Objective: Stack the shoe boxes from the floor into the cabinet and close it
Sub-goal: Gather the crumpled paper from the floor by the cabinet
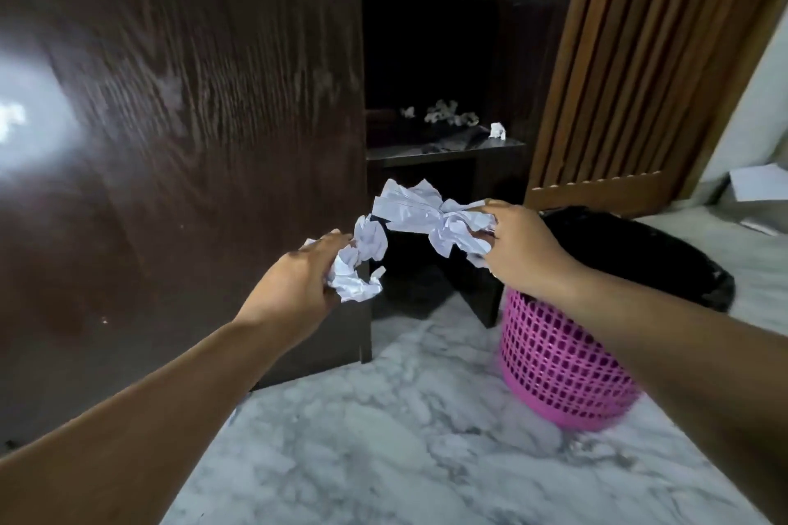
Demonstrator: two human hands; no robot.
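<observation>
From the head camera, my left hand [305,273] grips one crumpled paper [358,264] and my right hand [518,243] pinches a bigger wad [430,213], both held out before the open cabinet [443,149], I judge to clear its shelves first. The pink bin [554,371] stands just under my right arm, handy for dropping. No shoe boxes are in view.

Open gap ahead of both paper-filled hands (left hand [298,281], right hand [518,247]) into the dark cabinet [443,55]: bounded left by its open door [192,119], right by a slatted panel [631,77]; paper scraps [447,115] litter the shelf beyond; pink basket [554,362] stands under the right wrist.
</observation>
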